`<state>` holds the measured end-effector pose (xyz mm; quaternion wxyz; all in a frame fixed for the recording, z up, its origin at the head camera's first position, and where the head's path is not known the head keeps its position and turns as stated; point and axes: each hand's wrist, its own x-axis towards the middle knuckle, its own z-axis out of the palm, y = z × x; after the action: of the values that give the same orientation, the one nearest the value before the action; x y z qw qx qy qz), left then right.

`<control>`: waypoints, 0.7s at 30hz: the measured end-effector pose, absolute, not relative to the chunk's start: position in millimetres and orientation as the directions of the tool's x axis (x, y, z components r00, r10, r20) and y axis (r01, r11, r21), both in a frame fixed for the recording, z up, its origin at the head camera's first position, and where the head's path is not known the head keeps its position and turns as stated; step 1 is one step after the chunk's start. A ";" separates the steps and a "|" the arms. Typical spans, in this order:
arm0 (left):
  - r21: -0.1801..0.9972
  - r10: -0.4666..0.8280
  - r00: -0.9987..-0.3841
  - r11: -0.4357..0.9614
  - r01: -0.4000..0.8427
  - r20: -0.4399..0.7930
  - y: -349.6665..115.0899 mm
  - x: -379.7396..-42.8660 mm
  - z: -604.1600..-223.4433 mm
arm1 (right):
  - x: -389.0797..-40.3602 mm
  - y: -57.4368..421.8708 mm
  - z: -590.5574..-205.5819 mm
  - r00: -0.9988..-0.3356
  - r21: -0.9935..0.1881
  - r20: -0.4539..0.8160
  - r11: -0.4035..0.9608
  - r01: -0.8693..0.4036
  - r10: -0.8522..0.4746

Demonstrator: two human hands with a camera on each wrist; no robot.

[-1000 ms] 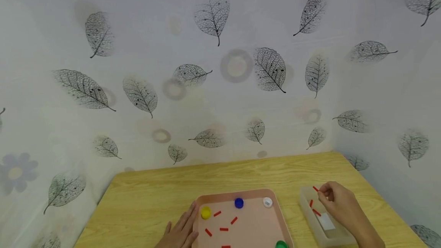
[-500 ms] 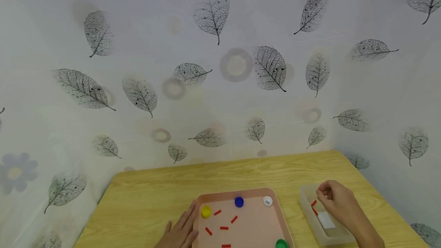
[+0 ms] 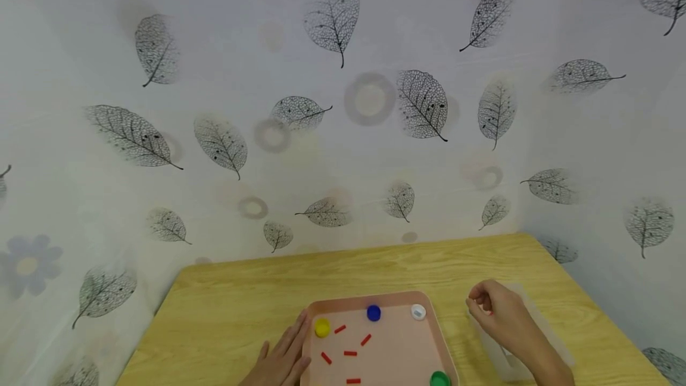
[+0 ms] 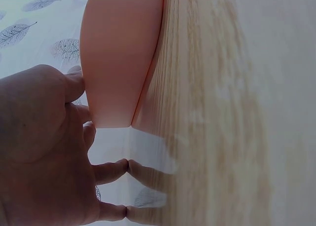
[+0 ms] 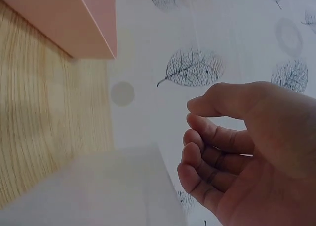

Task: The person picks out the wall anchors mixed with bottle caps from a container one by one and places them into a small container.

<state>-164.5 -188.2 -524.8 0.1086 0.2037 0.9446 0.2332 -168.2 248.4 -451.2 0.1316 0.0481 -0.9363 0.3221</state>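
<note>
My left hand [image 3: 280, 357] lies against the left side of a pink tray [image 3: 376, 302], fingers extended. Its thumb and nearer fingers meet the tray's edge in the left wrist view, while two other fingertips touch the tabletop. Inside the tray are several short red sticks [image 3: 350, 353] and caps: yellow [image 3: 322, 327], blue [image 3: 373, 313], white [image 3: 418, 313] and green [image 3: 440, 379]. My right hand [image 3: 504, 317] is over a translucent box [image 3: 546, 320], fingers loosely curled. In the right wrist view, a small gap separates thumb from index finger, with nothing between them. The hand hides much of the box.
A wood-grain table [image 3: 241, 290] carries the tray and, to its right, the box. Behind and beside the table hangs a pale leaf-print backdrop [image 3: 332, 159]. A strip of table separates tray from box.
A red stick was between the right fingertips one second ago; it is gone from there by half a second ago. Since then the right hand has shifted left. The left hand stays put.
</note>
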 end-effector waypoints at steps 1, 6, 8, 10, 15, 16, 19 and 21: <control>0.487 0.437 -0.893 0.807 0.335 -0.110 -188.2 -164.6 -524.6 | -168.3 245.7 -451.2 -0.964 -0.599 0.264 0.783 -0.170 -0.008; 0.480 0.434 -0.894 0.811 0.335 -0.109 -188.1 -164.7 -524.0 | -169.5 230.4 -453.0 -0.971 -0.608 0.237 0.774 -0.180 -0.040; 0.482 0.433 -0.895 0.810 0.335 -0.105 -188.1 -164.5 -523.9 | -169.8 223.7 -454.1 -0.971 -0.612 0.232 0.767 -0.193 -0.059; 0.485 0.436 -0.894 0.806 0.339 -0.101 -188.1 -164.1 -524.0 | -170.1 216.6 -455.1 -0.973 -0.619 0.220 0.761 -0.196 -0.072; 0.489 0.439 -0.893 0.804 0.338 -0.104 -188.7 -164.7 -524.1 | -169.6 199.9 -458.3 -0.974 -0.645 0.188 0.732 -0.221 -0.129; 0.487 0.439 -0.892 0.805 0.338 -0.106 -188.8 -164.9 -524.1 | -169.4 197.0 -459.4 -0.972 -0.653 0.183 0.721 -0.230 -0.144; 0.484 0.440 -0.892 0.806 0.341 -0.105 -188.7 -165.0 -524.1 | -168.5 189.2 -462.6 -0.965 -0.676 0.166 0.689 -0.261 -0.203; 0.484 0.447 -0.889 0.802 0.350 -0.098 -188.6 -164.9 -524.3 | -167.5 184.7 -464.4 -0.962 -0.695 0.145 0.669 -0.266 -0.232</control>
<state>-164.9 -188.6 -524.3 0.1040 0.2112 0.9435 0.2332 -167.5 184.7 -464.4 0.0222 0.1361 -0.9131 0.3836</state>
